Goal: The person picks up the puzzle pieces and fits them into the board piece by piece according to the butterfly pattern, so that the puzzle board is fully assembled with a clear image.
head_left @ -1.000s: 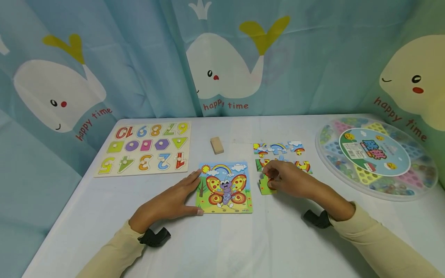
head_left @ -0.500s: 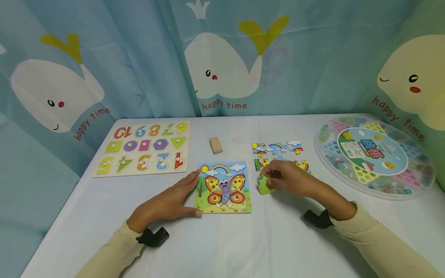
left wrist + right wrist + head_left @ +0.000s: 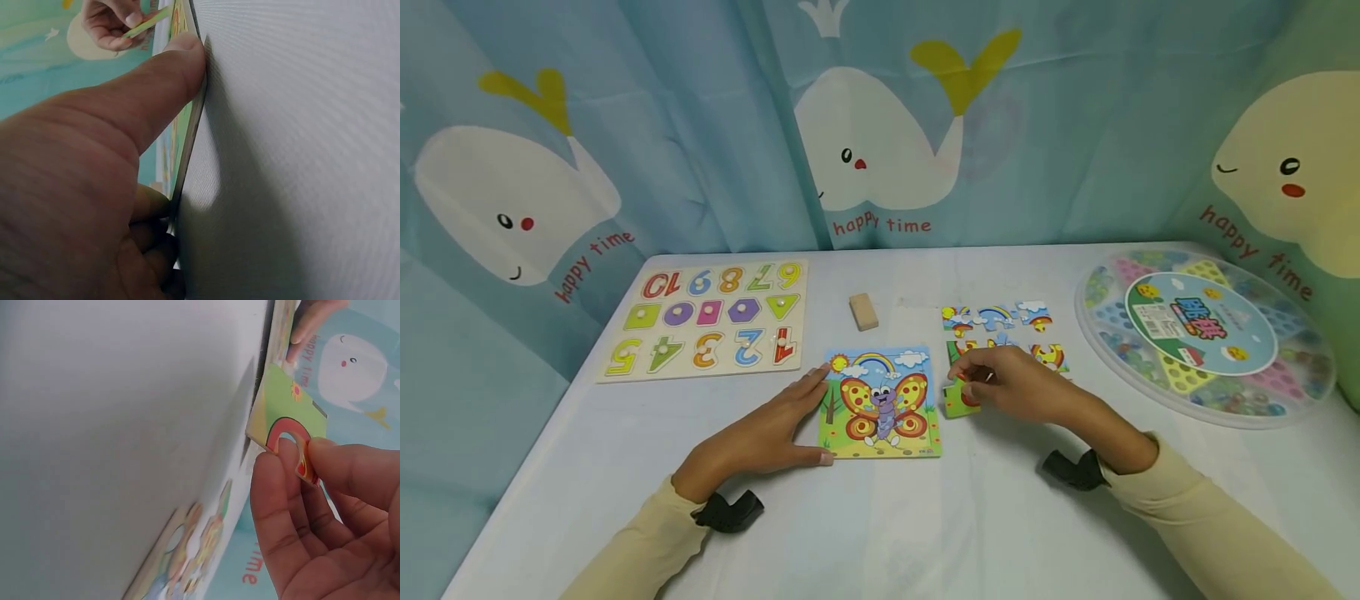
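A square butterfly-picture puzzle board (image 3: 850,447) lies on the white table in the head view. My left hand (image 3: 756,437) rests along its left side, fingers reaching the far corner and thumb (image 3: 178,59) at the near corner. Just right of the board, my right hand (image 3: 1022,387) pinches a green puzzle piece (image 3: 284,403) with a red arc between thumb and fingers. The piece is tilted up, its lower edge close to the board's right edge. Loose puzzle pieces (image 3: 996,317) lie in rows beyond the right hand, which covers part of the nearer row.
At the back left lies a wooden number-and-shape board (image 3: 686,356). A small wooden block (image 3: 863,312) sits behind the puzzle board. On the right is a large round clear game case (image 3: 1202,321) with marbles. A whale-print curtain (image 3: 722,125) hangs behind the table.
My right hand has moved left with the green puzzle piece, away from the loose pieces and toward the board. The left hand stays at the board's left side.
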